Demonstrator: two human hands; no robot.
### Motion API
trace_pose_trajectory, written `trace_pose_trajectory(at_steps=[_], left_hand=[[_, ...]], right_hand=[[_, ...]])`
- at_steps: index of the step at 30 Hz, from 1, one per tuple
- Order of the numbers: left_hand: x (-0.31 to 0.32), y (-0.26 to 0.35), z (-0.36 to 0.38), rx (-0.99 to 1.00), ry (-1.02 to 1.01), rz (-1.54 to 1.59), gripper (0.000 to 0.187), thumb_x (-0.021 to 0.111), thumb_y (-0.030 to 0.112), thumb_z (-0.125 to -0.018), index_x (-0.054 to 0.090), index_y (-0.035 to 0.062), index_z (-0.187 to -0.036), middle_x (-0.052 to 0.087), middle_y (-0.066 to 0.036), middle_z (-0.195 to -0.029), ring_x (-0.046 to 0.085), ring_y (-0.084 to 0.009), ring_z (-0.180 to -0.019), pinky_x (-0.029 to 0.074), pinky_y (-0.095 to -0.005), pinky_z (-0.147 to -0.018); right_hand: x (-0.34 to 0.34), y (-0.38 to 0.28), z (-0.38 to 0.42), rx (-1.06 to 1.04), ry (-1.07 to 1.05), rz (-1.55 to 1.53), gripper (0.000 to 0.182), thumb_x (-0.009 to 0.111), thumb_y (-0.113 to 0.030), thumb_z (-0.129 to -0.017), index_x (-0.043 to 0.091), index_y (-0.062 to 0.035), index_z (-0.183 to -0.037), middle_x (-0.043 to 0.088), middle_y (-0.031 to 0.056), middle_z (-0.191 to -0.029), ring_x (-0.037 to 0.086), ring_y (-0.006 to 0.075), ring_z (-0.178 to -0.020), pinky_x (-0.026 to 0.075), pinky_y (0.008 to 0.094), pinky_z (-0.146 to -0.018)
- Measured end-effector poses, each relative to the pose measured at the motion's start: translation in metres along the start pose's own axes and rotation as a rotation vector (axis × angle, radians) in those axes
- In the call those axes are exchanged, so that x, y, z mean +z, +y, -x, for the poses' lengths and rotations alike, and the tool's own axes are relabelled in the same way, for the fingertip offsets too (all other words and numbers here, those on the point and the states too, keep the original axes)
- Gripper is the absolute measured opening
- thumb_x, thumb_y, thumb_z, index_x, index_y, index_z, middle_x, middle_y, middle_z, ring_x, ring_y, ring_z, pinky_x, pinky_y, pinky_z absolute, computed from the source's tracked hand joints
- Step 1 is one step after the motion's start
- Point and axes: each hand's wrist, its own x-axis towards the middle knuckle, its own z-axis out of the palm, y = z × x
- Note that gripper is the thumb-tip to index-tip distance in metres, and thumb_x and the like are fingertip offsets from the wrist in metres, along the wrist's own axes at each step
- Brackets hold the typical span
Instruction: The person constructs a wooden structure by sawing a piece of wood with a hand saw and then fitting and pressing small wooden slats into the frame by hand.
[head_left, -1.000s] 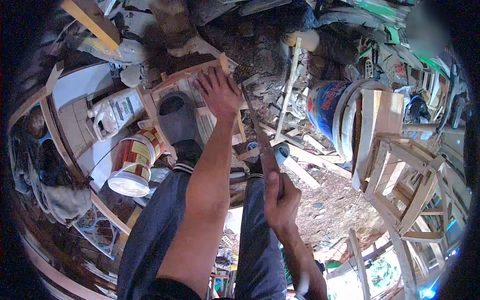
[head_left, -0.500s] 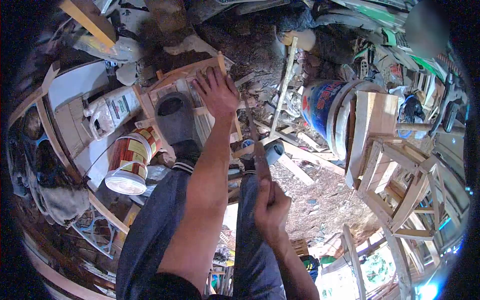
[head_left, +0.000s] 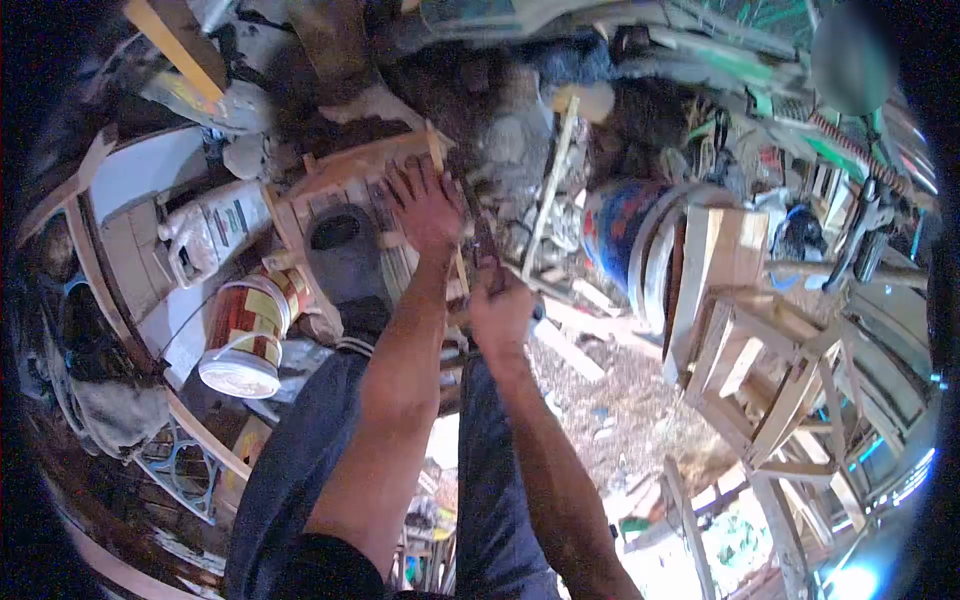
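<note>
My left hand (head_left: 428, 212) lies flat with its fingers spread on the right part of a slatted wooden frame (head_left: 365, 162). A foot in a dark slipper (head_left: 348, 268) rests on the same frame, just left of that hand. My right hand (head_left: 502, 315) is closed round the near end of a handsaw (head_left: 483, 228). The saw's narrow dark blade points away from me, close beside the frame's right edge and my left hand. Blur hides whether the blade touches the wood, and my fingers cover the handle.
A brown-and-yellow bucket (head_left: 243, 335) with a white lid and a dirty white jug (head_left: 190, 245) stand to the left. On the right are a blue bucket (head_left: 612, 235) and a wooden stool frame (head_left: 770, 370). A long thin stick (head_left: 552, 190) and scraps litter the ground.
My right hand has pushed the saw forward and slightly left, bringing it close to my left hand. My left hand stays on the wooden frame. The whole view has shifted slightly.
</note>
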Motion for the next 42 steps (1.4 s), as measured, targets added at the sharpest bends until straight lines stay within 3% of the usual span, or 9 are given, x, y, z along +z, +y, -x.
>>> trace_pose_trajectory(at_steps=[10, 17, 23, 27, 29, 30, 32, 39, 42], left_hand=[[-0.008, -0.001, 0.003, -0.001, 0.015, 0.042, 0.042, 0.043, 0.027, -0.091, 0.048, 0.0021, -0.124, 0.046, -0.016, -0.128, 0.032, -0.0399, -0.129, 0.017, -0.0534, -0.11], [0.0, -0.001, 0.001, 0.016, 0.057, 0.008, 0.044, 0.045, 0.031, -0.089, 0.052, 0.0017, -0.122, 0.048, -0.017, -0.128, 0.033, -0.0404, -0.128, 0.016, -0.0534, -0.11], [0.0, -0.002, 0.007, -0.011, 0.04, 0.025, 0.045, 0.043, 0.029, -0.09, 0.047, 0.0019, -0.126, 0.046, -0.016, -0.129, 0.032, -0.0399, -0.128, 0.016, -0.0543, -0.109], [-0.001, 0.001, 0.001, 0.04, 0.104, 0.046, 0.044, 0.044, 0.028, -0.089, 0.05, -0.0009, -0.122, 0.047, -0.017, -0.128, 0.034, -0.0416, -0.126, 0.017, -0.0552, -0.109], [-0.001, -0.001, 0.003, 0.038, 0.127, 0.076, 0.044, 0.044, 0.028, -0.089, 0.051, -0.0012, -0.121, 0.047, -0.017, -0.128, 0.035, -0.0417, -0.126, 0.017, -0.0552, -0.109], [-0.001, -0.003, 0.008, 0.031, 0.118, 0.076, 0.044, 0.044, 0.028, -0.089, 0.051, -0.0012, -0.121, 0.047, -0.017, -0.128, 0.035, -0.0417, -0.126, 0.017, -0.0552, -0.109], [-0.001, -0.002, 0.003, 0.046, 0.118, 0.072, 0.045, 0.043, 0.029, -0.089, 0.05, -0.0002, -0.122, 0.048, -0.017, -0.128, 0.035, -0.0415, -0.126, 0.017, -0.0552, -0.109], [0.003, -0.006, 0.001, 0.027, 0.087, -0.004, 0.045, 0.044, 0.03, -0.089, 0.048, 0.0031, -0.125, 0.047, -0.014, -0.129, 0.033, -0.0387, -0.128, 0.016, -0.0528, -0.11], [0.009, -0.009, 0.002, 0.034, 0.086, -0.013, 0.045, 0.045, 0.032, -0.09, 0.051, 0.004, -0.124, 0.049, -0.016, -0.129, 0.033, -0.0387, -0.128, 0.016, -0.0531, -0.11]], right_hand=[[0.057, 0.124, 0.021, -0.177, 0.064, -0.546, 0.03, 0.052, -0.024, -0.092, 0.062, 0.0022, -0.082, 0.055, 0.0148, -0.058, 0.052, 0.0141, -0.053, 0.044, 0.0341, -0.052], [0.116, 0.206, 0.003, -0.256, 0.006, -0.242, 0.03, 0.052, -0.026, -0.092, 0.06, 0.0024, -0.092, 0.055, 0.0168, -0.065, 0.055, 0.0241, -0.055, 0.044, 0.0368, -0.053], [-0.021, 0.031, -0.014, 0.144, -0.22, -0.31, 0.043, 0.048, -0.039, -0.093, 0.061, 0.0018, -0.095, 0.059, 0.0202, -0.067, 0.06, 0.0301, -0.061, 0.046, 0.0391, -0.059], [-0.052, -0.038, -0.096, -0.304, -0.304, 0.1, 0.037, 0.049, -0.034, -0.089, 0.061, 0.0002, -0.094, 0.062, 0.0232, -0.072, 0.063, 0.0391, -0.071, 0.048, 0.0483, -0.062], [-0.042, -0.037, -0.122, 0.194, -0.56, -0.175, 0.037, 0.048, -0.034, -0.09, 0.062, -0.0007, -0.098, 0.062, 0.0246, -0.075, 0.064, 0.0386, -0.075, 0.048, 0.0501, -0.065], [-0.031, 0.003, -0.117, -0.419, -0.376, -0.041, 0.042, 0.048, -0.037, -0.092, 0.065, 0.0001, -0.087, 0.063, 0.0254, -0.077, 0.064, 0.0386, -0.073, 0.047, 0.0501, -0.066], [-0.045, -0.024, -0.051, -0.034, -0.271, 0.037, 0.035, 0.052, -0.031, -0.091, 0.064, 0.0014, -0.093, 0.063, 0.0249, -0.077, 0.064, 0.0383, -0.072, 0.048, 0.0487, -0.066], [0.1, 0.164, 0.006, -0.693, 0.276, -0.099, 0.036, 0.055, -0.03, -0.091, 0.059, -0.001, -0.112, 0.062, 0.0178, -0.071, 0.06, 0.0271, -0.061, 0.049, 0.0376, -0.063], [0.098, 0.156, 0.001, -0.389, 0.022, -0.516, 0.032, 0.054, -0.027, -0.092, 0.057, -0.0035, -0.114, 0.061, 0.0117, -0.069, 0.057, 0.0214, -0.057, 0.047, 0.0332, -0.058]])
